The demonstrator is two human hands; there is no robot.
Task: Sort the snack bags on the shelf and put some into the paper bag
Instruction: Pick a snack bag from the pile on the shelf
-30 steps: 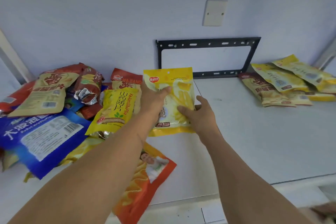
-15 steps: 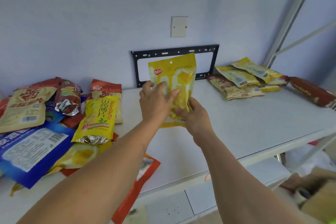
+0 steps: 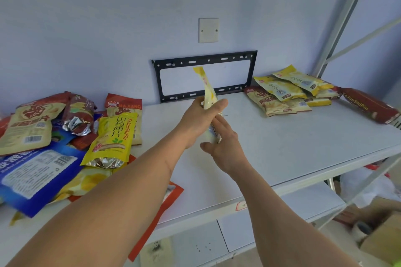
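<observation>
Yellow snack bag [image 3: 208, 91] stands edge-on and upright above the white shelf [image 3: 282, 149], gripped by the left hand [image 3: 200, 119], with the right hand [image 3: 225, 147] loosely spread just beside its lower end.

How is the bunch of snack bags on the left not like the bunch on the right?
The left pile is bigger and jumbled, with blue, red and yellow bags; the right pile is smaller and mostly pale yellow. The left pile overhangs the shelf front; the right pile sits at the back. Both lie on it.
</observation>
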